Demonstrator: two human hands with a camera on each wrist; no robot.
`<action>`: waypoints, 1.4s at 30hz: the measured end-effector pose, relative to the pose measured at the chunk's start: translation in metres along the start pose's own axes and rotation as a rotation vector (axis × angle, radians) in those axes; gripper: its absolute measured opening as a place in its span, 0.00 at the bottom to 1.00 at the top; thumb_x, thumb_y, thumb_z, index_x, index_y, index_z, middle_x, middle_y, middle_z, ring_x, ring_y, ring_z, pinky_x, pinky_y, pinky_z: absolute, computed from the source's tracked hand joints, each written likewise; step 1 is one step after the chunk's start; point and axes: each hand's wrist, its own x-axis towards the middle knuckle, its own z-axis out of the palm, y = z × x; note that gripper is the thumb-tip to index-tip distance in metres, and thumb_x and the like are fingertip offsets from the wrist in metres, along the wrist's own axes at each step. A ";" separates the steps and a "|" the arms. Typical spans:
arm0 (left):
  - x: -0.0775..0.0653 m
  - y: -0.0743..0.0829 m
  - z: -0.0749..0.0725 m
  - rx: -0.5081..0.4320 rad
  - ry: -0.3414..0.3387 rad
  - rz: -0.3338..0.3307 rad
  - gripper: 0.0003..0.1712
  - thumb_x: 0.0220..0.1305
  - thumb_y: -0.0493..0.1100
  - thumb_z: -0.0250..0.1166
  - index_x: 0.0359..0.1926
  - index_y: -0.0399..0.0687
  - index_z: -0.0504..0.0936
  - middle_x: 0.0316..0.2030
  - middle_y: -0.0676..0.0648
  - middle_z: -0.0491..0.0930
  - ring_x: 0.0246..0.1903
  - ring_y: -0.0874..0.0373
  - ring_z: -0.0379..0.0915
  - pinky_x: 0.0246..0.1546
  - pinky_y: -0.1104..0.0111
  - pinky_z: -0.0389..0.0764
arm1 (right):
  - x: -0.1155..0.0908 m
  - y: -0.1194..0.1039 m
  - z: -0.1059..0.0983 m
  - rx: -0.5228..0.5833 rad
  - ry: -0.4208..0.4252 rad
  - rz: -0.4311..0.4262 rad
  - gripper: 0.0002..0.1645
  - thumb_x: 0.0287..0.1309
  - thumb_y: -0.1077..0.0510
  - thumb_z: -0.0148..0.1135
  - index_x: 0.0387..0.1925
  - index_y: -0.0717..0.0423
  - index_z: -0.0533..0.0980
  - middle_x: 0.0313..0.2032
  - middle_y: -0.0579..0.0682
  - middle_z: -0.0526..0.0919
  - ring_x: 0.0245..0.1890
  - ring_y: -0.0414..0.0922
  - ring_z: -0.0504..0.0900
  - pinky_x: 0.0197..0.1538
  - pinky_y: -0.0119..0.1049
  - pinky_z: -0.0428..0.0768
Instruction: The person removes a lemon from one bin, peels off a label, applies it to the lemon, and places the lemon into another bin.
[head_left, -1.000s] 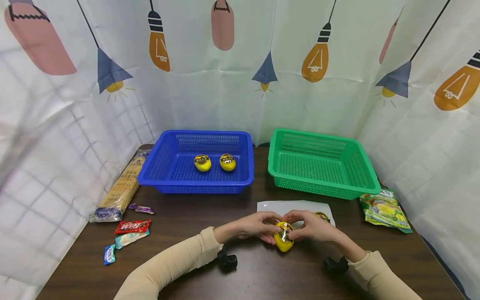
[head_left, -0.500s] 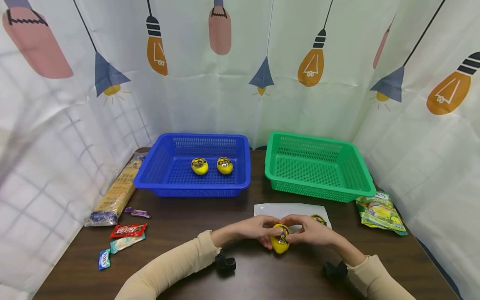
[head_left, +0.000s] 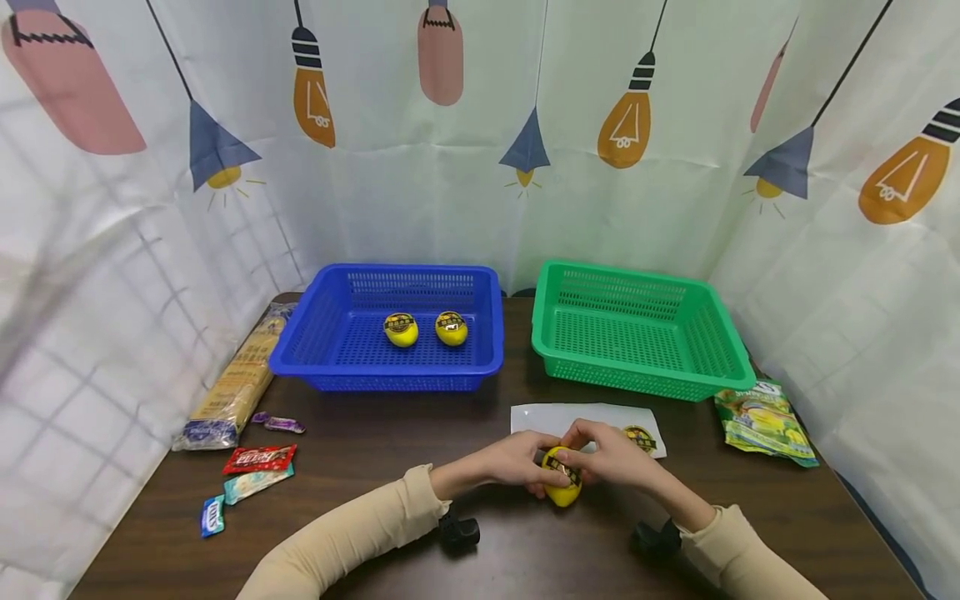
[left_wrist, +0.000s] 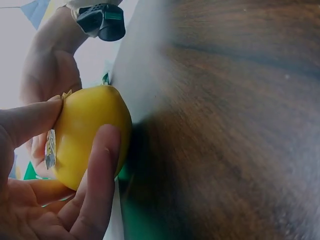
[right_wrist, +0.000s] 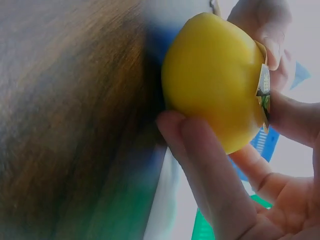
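Note:
Both hands hold a yellow lemon [head_left: 562, 493] low over the table, front right of centre. A round black-and-gold sticker [head_left: 561, 463] lies on its upper side; in the wrist views parts of its edge stand off the skin. My left hand [head_left: 517, 461] grips the lemon from the left, thumb across the sticker's lower part and fingers curled beneath. My right hand [head_left: 618, 457] holds the other side, its thumb at the sticker's upper edge. Just behind the hands lies a white sheet [head_left: 543, 416] bearing a similar round sticker [head_left: 639, 437].
Two stickered lemons [head_left: 452, 329] sit in a blue basket [head_left: 386, 379] at the back. Right of it stands a green basket [head_left: 645, 379]. A green packet [head_left: 765, 423] lies far right. A long yellowish package [head_left: 238, 379] and several small wrapped sweets, including a red one [head_left: 260, 459], lie left.
My right thumb has shifted up to the sticker's upper edge, and my left thumb now reaches across its lower part. The lemon stays held in about the same place.

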 end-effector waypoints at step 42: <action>-0.071 0.057 -0.114 0.312 0.121 0.114 0.35 0.63 0.51 0.69 0.70 0.62 0.69 0.44 0.47 0.83 0.29 0.54 0.83 0.29 0.55 0.86 | 0.043 -0.066 -0.051 -0.117 0.101 -0.116 0.33 0.70 0.44 0.56 0.67 0.58 0.69 0.59 0.60 0.81 0.48 0.50 0.88 0.49 0.44 0.87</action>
